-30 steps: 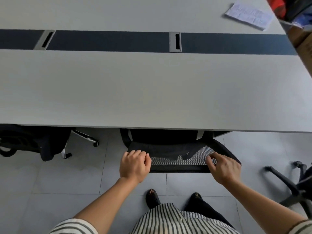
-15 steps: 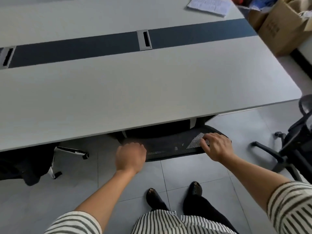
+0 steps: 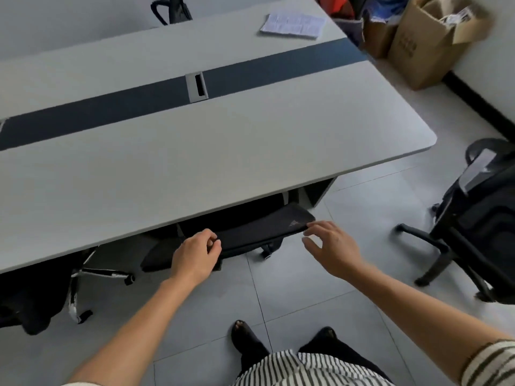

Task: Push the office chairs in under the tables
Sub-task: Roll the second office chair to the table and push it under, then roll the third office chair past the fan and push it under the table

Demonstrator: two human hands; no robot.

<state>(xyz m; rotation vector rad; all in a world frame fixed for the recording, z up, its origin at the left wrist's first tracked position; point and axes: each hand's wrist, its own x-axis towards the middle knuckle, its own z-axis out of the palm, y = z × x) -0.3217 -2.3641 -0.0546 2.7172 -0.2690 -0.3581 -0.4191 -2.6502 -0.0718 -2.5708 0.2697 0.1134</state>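
Observation:
A black mesh office chair (image 3: pixel 264 229) sits tucked under the grey table (image 3: pixel 195 162), with only the top of its backrest showing past the near edge. My left hand (image 3: pixel 195 254) is curled into a loose fist against the left part of that backrest, gripping nothing that I can see. My right hand (image 3: pixel 331 246) hovers with fingers spread at the backrest's right end, its fingertips just off the mesh. A second black office chair (image 3: pixel 479 218) stands out on the floor to the right, away from the table.
Another chair (image 3: pixel 33 296) is under the table at the left, and one more (image 3: pixel 172 9) is at the far side. A paper (image 3: pixel 292 23) lies on the table's far corner. Cardboard boxes (image 3: pixel 426 43) stand by the right wall. My feet (image 3: pixel 284 341) are on grey floor tiles.
My view has swung to the right, bringing the right-hand chair and the boxes into sight. My right hand has lifted off the backrest and spread its fingers.

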